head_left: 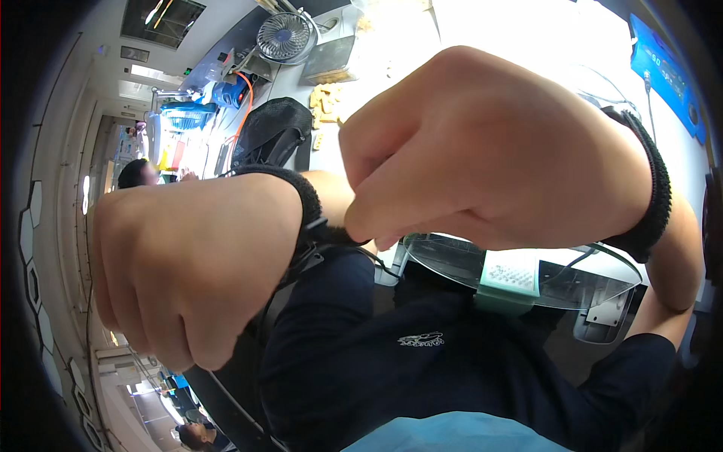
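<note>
My left hand [181, 264] hangs at the left, back toward me, its fingers curled down into a loose fist. The palm is hidden, and nothing shows in it. A black wrist strap [309, 203] circles that wrist, with a dark clip and a thin cord at its lower side. My right hand [489, 151] is closed at the centre, thumb and fingers pinched on the strap's dark end by my left wrist. Its fingertips are partly hidden. Another black fuzzy strap [654, 188] sits round my right wrist.
On the bright worktable are a small fan [285, 36], a metal box [331, 59], yellow pieces [325, 104], a black bag [275, 124] and a blue device [666, 75] with cables. A clear curved plate [444, 260] carries a mint-green block [510, 275]. Other people [135, 173] sit at far left.
</note>
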`<control>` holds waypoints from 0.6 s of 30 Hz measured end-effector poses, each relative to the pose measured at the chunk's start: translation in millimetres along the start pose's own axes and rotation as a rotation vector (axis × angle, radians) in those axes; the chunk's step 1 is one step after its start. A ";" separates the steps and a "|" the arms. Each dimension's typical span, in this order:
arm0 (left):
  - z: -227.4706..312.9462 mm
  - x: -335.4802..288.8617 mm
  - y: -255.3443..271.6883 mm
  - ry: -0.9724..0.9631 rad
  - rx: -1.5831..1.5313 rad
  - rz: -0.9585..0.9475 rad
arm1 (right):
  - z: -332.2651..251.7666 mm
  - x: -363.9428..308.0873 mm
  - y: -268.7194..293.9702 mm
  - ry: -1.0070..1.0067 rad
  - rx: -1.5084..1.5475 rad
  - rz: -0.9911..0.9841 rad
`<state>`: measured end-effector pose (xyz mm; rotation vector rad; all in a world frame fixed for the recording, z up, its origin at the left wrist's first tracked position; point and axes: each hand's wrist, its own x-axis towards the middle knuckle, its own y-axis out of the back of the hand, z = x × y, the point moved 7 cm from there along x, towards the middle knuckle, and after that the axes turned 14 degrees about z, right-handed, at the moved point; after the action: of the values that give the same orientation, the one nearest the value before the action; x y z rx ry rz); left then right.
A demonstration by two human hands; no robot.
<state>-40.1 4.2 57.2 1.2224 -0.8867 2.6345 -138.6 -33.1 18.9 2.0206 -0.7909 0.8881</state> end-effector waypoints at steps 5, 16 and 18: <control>13.1 -15.5 -16.9 -0.094 -0.136 -0.502 | 24.6 2.9 -13.6 -0.074 0.271 0.156; 20.3 -24.2 -22.9 -0.123 -0.162 -0.483 | 17.3 2.0 4.5 -0.047 -0.018 0.021; 17.4 -22.0 -21.4 -0.098 -0.186 -0.440 | 7.5 9.0 -0.4 -0.098 -0.091 0.053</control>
<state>-6.8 15.5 60.0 1.3273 -0.7519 2.1183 -130.9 -41.2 22.5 1.9830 -0.9271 0.7732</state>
